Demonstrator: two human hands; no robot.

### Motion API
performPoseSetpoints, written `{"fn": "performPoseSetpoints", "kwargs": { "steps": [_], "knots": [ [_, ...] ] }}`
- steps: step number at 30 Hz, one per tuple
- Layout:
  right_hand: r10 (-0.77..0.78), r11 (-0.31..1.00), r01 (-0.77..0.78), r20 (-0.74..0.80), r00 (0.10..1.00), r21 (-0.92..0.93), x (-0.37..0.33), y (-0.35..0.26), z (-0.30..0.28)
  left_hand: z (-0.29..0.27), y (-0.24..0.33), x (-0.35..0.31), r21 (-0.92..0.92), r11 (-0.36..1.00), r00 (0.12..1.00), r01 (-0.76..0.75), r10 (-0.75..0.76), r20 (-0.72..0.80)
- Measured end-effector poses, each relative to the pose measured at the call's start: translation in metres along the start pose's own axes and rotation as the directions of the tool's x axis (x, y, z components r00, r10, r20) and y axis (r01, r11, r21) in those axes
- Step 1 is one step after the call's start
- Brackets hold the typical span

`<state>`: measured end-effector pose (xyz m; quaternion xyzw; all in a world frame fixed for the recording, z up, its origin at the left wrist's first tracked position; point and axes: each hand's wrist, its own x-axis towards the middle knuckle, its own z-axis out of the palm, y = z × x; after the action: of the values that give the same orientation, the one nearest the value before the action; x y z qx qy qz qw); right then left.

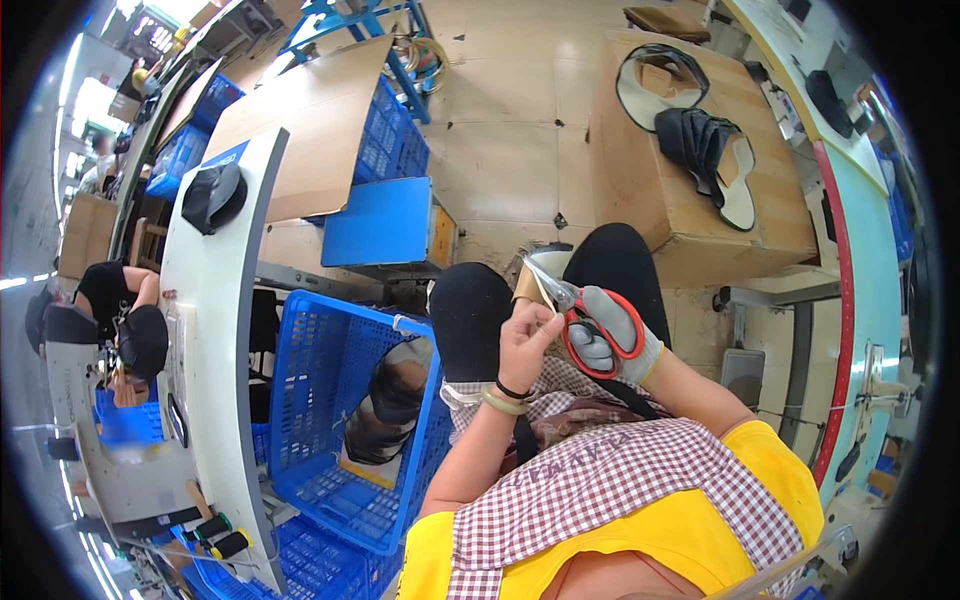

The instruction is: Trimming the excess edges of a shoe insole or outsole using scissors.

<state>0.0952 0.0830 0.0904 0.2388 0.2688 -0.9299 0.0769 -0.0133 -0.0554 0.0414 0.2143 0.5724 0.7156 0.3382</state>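
My right hand (613, 340), in a grey work glove, grips a pair of scissors (632, 312) with red loop handles. The scissor blades point up and to the left, over my knees. Just left of them, my bare left hand (525, 345) is closed in a pinch on a tan piece of material (527, 287). The blades lie against or across this piece; I cannot tell whether they are cutting. A pale curved piece (552, 259) shows between my knees, partly hidden by the blades.
A blue plastic crate (290, 400) holding dark pieces stands on my left. Ahead to the right, a cardboard box (720, 240) bears black-and-white pieces (705, 150). A white worktable (215, 300) with a black cap-like piece runs along the left; another person (105, 300) sits beyond it.
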Motion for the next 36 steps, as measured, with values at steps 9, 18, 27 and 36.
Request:
{"fn": "performPoseSetpoints", "kwargs": {
  "steps": [9, 18, 27, 36],
  "knots": [
    [-0.005, 0.982, 0.030, -0.135, 0.991, 0.187, -0.065, 0.019, -0.019, 0.033, -0.026, -0.025, 0.052, 0.998, 0.960, -0.047, 0.031, 0.279],
    [-0.021, 0.966, 0.068, -0.188, 0.982, 0.250, -0.073, 0.037, -0.030, 0.038, -0.037, -0.031, -0.084, 0.989, 0.908, 0.119, -0.074, 0.413],
    [-0.090, 0.959, 0.146, -0.229, 0.969, 0.241, -0.059, 0.029, -0.062, -0.001, 0.002, -0.032, 0.113, 0.988, 0.913, 0.109, -0.145, 0.382],
    [-0.084, 0.917, 0.147, -0.180, 0.980, 0.372, -0.062, 0.035, -0.070, -0.052, 0.025, 0.026, 0.903, 0.404, 0.958, -0.145, 0.285, 0.026]
  ]
}}
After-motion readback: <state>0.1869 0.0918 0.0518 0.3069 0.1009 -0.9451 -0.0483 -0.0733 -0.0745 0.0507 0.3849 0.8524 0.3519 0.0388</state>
